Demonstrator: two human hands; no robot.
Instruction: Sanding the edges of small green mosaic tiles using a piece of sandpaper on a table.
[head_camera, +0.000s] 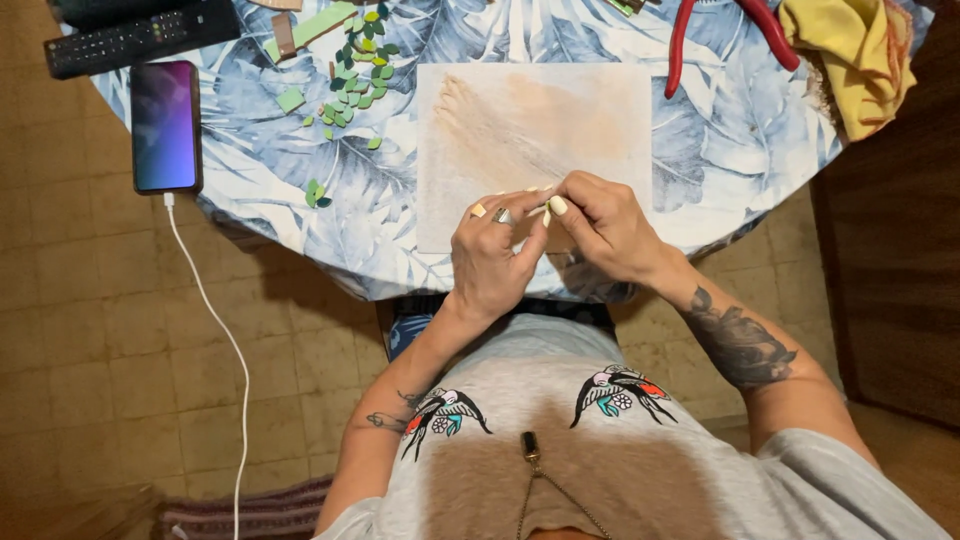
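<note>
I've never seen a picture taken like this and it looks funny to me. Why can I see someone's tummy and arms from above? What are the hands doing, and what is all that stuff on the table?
The camera sits on the person's head and looks straight down, so you see their grey shirt, their arms and a round table with a blue leaf-pattern cloth. There is no machine here, just two bare hands. The left hand and the right hand meet over a pale sheet with brownish smudges, pinching something small and light between the fingers; it is too small to say what. On the table also lie little green cut-out leaves, a phone on a white cable, a black remote, red-handled pliers and a yellow cloth.
</note>
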